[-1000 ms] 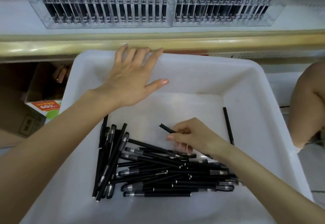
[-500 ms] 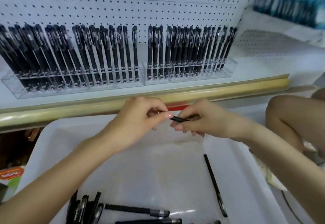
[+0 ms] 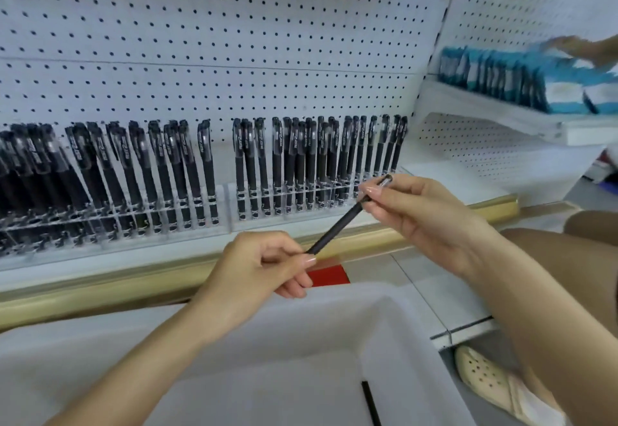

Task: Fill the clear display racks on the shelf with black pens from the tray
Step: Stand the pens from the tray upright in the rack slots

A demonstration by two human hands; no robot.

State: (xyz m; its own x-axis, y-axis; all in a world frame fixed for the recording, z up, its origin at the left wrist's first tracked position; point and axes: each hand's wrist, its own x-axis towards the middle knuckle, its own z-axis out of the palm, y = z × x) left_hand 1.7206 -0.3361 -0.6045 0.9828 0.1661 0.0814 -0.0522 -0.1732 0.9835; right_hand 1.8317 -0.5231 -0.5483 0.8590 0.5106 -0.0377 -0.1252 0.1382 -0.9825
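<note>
Both grips grasp one black pen [image 3: 347, 215] above the tray [image 3: 398, 335]: left hand [image 3: 264, 268] pinches its lower end, right hand [image 3: 418, 218] the capped tip. Fingers hide both ends; a tray pen [image 3: 371, 404] is cut off below. Since half a second ago, hands spread apart, exposing the slanted matte barrel before the racks [image 3: 301, 205].

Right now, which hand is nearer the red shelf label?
Left. The left hand sits just beside the red label; the right hand is higher, up toward the rack.
</note>
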